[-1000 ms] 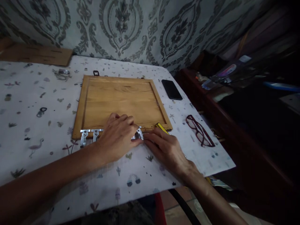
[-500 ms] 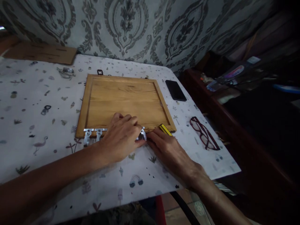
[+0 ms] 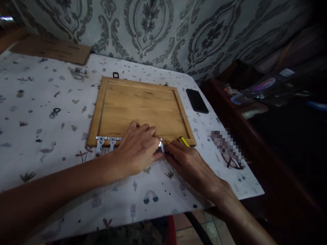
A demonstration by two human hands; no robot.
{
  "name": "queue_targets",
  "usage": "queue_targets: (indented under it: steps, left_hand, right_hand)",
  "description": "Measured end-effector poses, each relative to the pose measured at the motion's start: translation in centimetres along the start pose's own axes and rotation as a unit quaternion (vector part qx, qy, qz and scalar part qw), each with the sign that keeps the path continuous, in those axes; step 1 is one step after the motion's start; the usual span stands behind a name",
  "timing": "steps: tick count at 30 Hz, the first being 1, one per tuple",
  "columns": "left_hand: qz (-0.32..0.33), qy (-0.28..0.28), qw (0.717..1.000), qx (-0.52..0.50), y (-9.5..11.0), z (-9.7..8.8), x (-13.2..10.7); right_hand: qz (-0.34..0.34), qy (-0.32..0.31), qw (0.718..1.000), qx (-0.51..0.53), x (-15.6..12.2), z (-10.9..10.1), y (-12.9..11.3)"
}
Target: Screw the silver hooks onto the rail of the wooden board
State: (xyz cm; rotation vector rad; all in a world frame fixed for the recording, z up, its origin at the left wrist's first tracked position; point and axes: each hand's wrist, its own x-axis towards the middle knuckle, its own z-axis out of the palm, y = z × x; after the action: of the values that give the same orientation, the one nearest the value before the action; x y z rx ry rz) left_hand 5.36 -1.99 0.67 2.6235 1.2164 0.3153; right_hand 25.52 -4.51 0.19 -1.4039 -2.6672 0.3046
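Note:
A framed wooden panel [image 3: 143,105] lies flat on the table. Two silvery metal hinges, a left one [image 3: 100,144] and one beside it [image 3: 111,143], sit along its near edge. My left hand [image 3: 140,146] is closed at that edge, with its fingers on another metal hinge [image 3: 160,145] that it partly covers. Close by on the right, my right hand [image 3: 189,161] is closed too, its fingertips beside this hinge. A yellow and black tool [image 3: 184,141] sticks out past its knuckles; the rest is hidden, so its kind is unclear.
A black phone [image 3: 197,100] lies right of the panel, with dark-framed glasses [image 3: 231,161] nearer me, partly pixelated. At the back left are cardboard [image 3: 53,49] and a small pile of metal parts [image 3: 78,72]. The patterned tablecloth [image 3: 63,119] ends at the right edge.
The whole view has shifted slightly, so the panel and both hands appear further right. Both hands keep nearly the same grip and place at the panel's near edge.

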Motion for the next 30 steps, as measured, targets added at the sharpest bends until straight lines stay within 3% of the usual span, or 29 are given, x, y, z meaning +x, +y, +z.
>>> queue_targets:
  steps: [4,7,10,13,19,30]
  left_hand:
    - [0.0,-0.012,1.0,0.011,0.1,-0.2,0.0]
    - [0.0,-0.005,1.0,0.015,0.2,-0.2,0.0]
    - [-0.002,-0.005,1.0,0.008,0.1,-0.1,0.0]
    - [-0.003,-0.01,1.0,0.002,0.1,-0.1,0.0]
    - [0.007,0.024,1.0,-0.007,-0.2,0.5,0.0]
    - [0.009,0.035,0.999,0.0,-0.2,0.8,0.0]
  right_hand:
    - [0.02,0.0,1.0,-0.014,0.2,0.2,-0.3]
    - [0.024,0.039,0.999,0.015,0.0,0.4,-0.3]
    - [0.04,0.111,0.988,0.097,-0.3,0.3,-0.2]
    - [0.087,0.15,0.957,0.231,-0.2,-0.1,-0.1]
    - [0.172,0.064,0.864,0.468,1.3,-0.9,0.4]
    - [0.185,-0.007,0.835,0.518,2.9,-1.0,1.2]
